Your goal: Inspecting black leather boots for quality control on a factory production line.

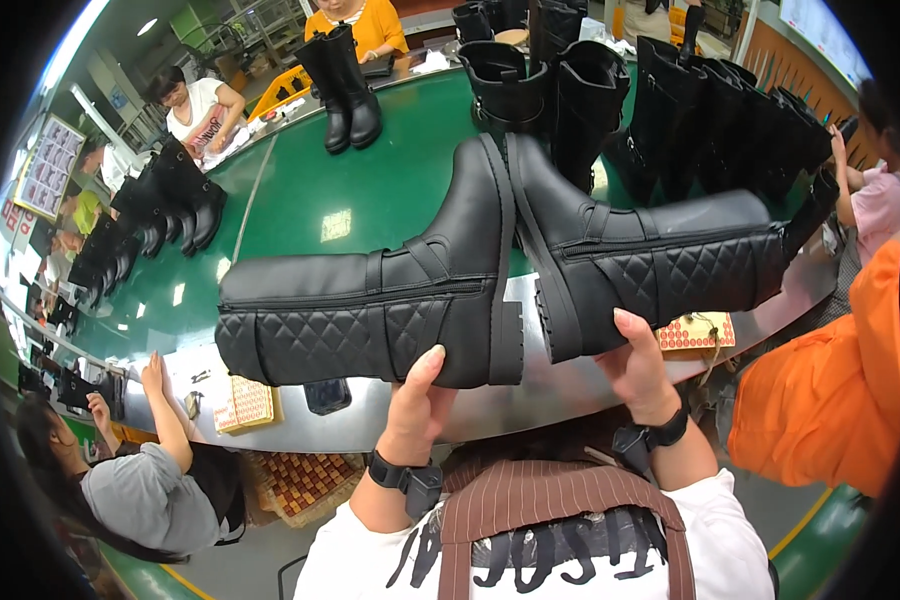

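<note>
While the left hand [417, 408] grips one black boot [370, 310], thumb near its heel and other fingers mostly hidden, the right hand [642, 372] holds a second boot [670, 255] likewise. Both are raised over the worktop [300, 215], shafts roughly level, soles facing. Beyond stand open-topped black boots [508, 100], insides dark; past the far edge sits a yellow crate [282, 90], contents unclear.

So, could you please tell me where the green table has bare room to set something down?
The green table is bare between the row of boots at left, the upright pair and the boot in the left hand. It is crowded at far right with standing boots; the near steel edge bears yellow pads.
</note>
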### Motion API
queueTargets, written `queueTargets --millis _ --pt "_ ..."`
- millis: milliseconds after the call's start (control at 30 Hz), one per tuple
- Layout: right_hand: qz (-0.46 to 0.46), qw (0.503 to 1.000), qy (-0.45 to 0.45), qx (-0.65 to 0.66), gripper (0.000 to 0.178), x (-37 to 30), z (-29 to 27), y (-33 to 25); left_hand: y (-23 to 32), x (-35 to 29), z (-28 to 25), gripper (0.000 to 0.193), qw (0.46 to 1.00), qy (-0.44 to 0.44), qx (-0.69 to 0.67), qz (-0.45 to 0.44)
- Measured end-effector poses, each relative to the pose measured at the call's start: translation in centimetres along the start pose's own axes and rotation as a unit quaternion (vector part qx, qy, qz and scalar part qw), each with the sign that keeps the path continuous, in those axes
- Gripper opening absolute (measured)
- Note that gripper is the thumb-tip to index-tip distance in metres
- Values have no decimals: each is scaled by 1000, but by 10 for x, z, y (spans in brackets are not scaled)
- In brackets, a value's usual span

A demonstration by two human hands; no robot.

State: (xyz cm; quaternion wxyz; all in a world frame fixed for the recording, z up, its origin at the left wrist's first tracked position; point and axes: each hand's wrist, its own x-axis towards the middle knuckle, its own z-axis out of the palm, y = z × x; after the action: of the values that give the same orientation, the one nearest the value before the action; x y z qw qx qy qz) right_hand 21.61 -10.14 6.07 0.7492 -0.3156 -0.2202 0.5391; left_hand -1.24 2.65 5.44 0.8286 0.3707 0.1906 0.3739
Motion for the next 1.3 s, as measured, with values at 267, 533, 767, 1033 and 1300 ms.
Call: queueTargets --millis 267,533,767,1033,1300 --pt "1 1000 -7 23 44 -5 7 14 -7 0 10 55 998 3 -57 -4" --pt "19 999 -20 -32 46 -6 11 13 -11 0 12 51 998 -12 -65 -9" --pt "5 999 -39 6 45 -6 12 17 -13 0 11 52 998 -14 -59 -7" --pt "-5 999 -40 -7 47 -6 10 20 -18 -1 9 51 999 1 -52 5" --pt "24 996 -83 16 49 -6 -2 19 -18 -1 8 53 999 -16 -39 0"
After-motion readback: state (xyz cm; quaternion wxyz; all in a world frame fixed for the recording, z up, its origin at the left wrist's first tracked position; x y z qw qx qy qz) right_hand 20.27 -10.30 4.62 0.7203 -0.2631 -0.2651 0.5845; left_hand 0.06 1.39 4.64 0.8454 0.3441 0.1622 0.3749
